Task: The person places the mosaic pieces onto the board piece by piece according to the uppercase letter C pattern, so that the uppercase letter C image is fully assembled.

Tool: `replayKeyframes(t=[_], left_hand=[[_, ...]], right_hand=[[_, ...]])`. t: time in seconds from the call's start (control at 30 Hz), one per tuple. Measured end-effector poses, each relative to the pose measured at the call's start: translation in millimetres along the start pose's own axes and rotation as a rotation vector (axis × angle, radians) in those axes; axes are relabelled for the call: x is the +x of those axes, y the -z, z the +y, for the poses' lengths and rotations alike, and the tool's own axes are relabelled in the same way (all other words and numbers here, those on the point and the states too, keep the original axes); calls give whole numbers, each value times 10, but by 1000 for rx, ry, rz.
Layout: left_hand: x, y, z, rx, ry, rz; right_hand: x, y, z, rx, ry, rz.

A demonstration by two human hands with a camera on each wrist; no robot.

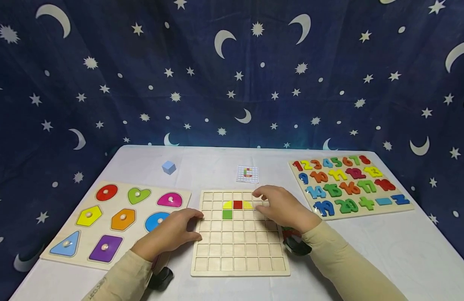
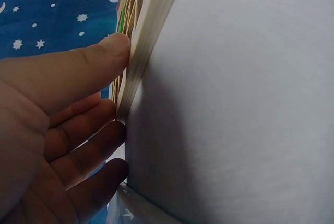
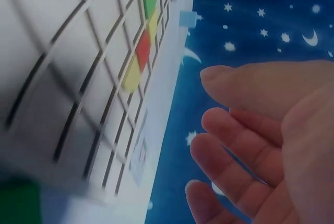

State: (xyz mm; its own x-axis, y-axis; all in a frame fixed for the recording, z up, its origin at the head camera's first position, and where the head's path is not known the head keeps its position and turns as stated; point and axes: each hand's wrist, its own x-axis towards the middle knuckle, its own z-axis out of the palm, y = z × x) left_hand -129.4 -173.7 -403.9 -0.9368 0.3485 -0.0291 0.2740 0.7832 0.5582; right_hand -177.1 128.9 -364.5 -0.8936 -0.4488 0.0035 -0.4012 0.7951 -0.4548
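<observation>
The number board (image 1: 385,209) near the table's (image 1: 386,251) far right corner runs 1 to 20 in chunky colored digits, plus a green plus sign (image 1: 366,203) and a blue minus (image 1: 384,201). Left sleeve (image 1: 120,274) has lettering too, but it's too tiny to read.

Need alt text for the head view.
A person's left hand is at the left edge of a wooden grid board, the right hand over its upper right. Its cells hold a red tile, a green tile and two yellow tiles. A shape puzzle lies left, a number puzzle right.
</observation>
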Motion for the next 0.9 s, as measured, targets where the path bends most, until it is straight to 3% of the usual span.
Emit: replayKeyframes(t=[0.2, 0.53, 0.9], left_hand=[[3, 4, -7, 8, -22, -3], [1, 7, 16, -7, 9, -1], [-9, 4, 19, -6, 9, 3]], right_hand=[[-198, 113, 240, 2, -47, 15], [-410, 146, 590, -30, -89, 24], [-507, 8, 689, -24, -95, -16]])
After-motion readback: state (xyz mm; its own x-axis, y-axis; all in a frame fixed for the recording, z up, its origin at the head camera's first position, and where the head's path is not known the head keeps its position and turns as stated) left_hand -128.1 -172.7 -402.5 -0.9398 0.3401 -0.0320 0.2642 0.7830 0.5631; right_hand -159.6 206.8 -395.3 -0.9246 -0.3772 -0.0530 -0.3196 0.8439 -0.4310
